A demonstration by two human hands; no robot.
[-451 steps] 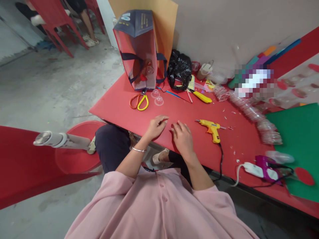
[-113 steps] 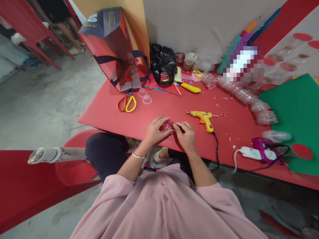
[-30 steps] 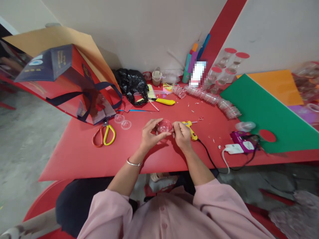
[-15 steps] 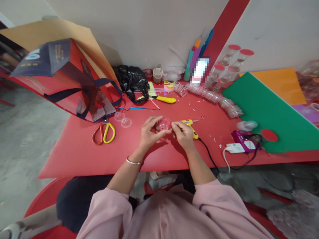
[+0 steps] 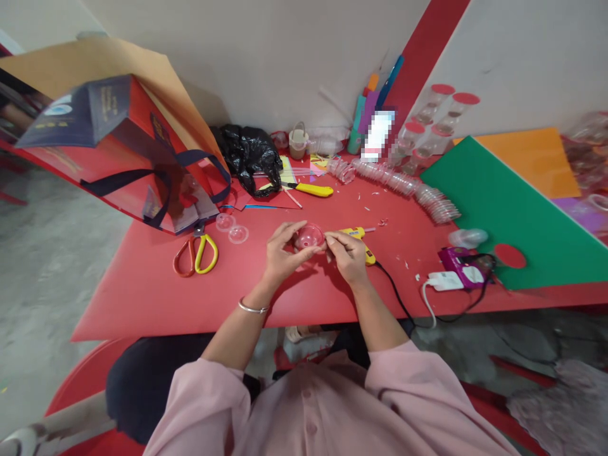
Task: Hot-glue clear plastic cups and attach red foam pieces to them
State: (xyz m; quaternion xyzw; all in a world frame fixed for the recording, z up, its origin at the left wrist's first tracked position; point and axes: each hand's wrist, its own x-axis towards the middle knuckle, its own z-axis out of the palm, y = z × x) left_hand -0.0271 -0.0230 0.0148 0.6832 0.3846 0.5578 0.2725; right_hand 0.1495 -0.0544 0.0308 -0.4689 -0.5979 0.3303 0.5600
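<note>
A clear plastic dome lid (image 5: 310, 236) with a small hole in its middle is held above the red table. My left hand (image 5: 284, 251) is closed around its left side, thumb along the near edge. At the right edge of the lid, my right hand (image 5: 348, 254) pinches the rim; its fingertips partly hide that edge. Just behind my right hand lies a yellow glue gun (image 5: 369, 256), partly covered by it. Two more clear dome lids (image 5: 238, 234) rest to the left, near scissors (image 5: 196, 254) with one red and one yellow handle.
A large red and navy bag (image 5: 128, 152) stands at the left. Behind are a black plastic bag (image 5: 251, 158), a yellow cutter knife (image 5: 314, 189) and a row of nested clear lids (image 5: 403, 183). A green board (image 5: 513, 221) and a purple box (image 5: 468, 269) with cables occupy the right.
The whole view has shifted very slightly. Both hands keep the same grip on the dome lid, and nothing on the table has visibly moved.
</note>
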